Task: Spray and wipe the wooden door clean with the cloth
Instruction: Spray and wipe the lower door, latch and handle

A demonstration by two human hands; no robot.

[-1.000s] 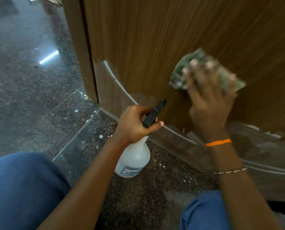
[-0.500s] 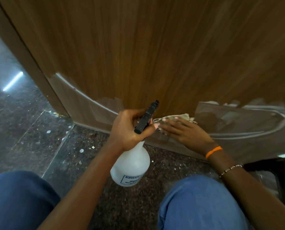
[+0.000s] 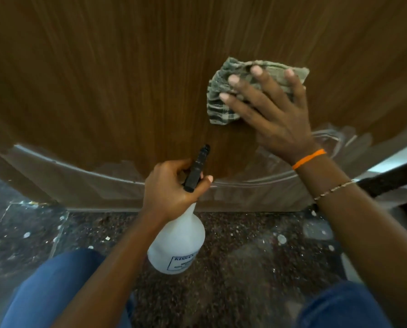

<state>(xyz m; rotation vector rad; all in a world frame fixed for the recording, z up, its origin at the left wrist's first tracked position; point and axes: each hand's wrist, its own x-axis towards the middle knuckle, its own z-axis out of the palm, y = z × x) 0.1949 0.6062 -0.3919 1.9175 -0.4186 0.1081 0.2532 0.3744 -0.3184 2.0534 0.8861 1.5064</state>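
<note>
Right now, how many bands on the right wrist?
2: an orange band nearest the right hand, and a thin beaded bracelet further up the forearm. None visibly hidden.

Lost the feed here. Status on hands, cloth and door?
Left hand grips spray bottle. Right hand flat, pressing cloth on wooden door. Nothing blocking.

The wooden door runs out past the top and both side edges. The right hand hides much of the cloth; the spray bottle label is too blurred to read.
</note>
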